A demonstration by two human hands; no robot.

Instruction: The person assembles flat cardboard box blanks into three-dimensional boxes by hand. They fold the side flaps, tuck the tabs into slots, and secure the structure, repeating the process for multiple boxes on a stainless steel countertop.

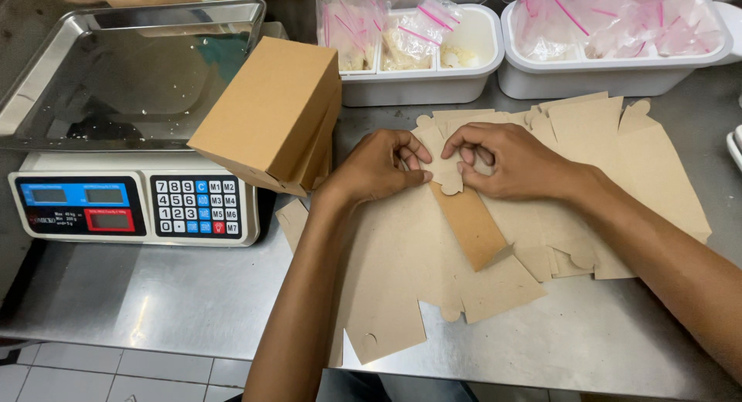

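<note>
Both hands down on a flat unfolded brown cardboard box blank [433, 240], topmost of a loose fanned pile of same brown cardboard blanks [618, 162] on the bare steel worktop [193, 301]. Left hand [382, 168] narrow, thumb + fingers pinched on the blank's pale rounded tab; right hand [506, 161] likewise narrow, fingertips nipping the same tab from the other side, hands nearly touching. A folded strip of the blank runs down just below the hands. Risks, judged: tab is thin, so uneven pull btwn hands could tear or crease it; pile under the palms is loose, may slide or lift w/ the top sheet. Just left of left hand, an assembled plain brown cardboard box [270, 112] sits tilted against a grey-white digital scale w/ steel pan [131, 139]; an elbow nudge could tip it.
</note>
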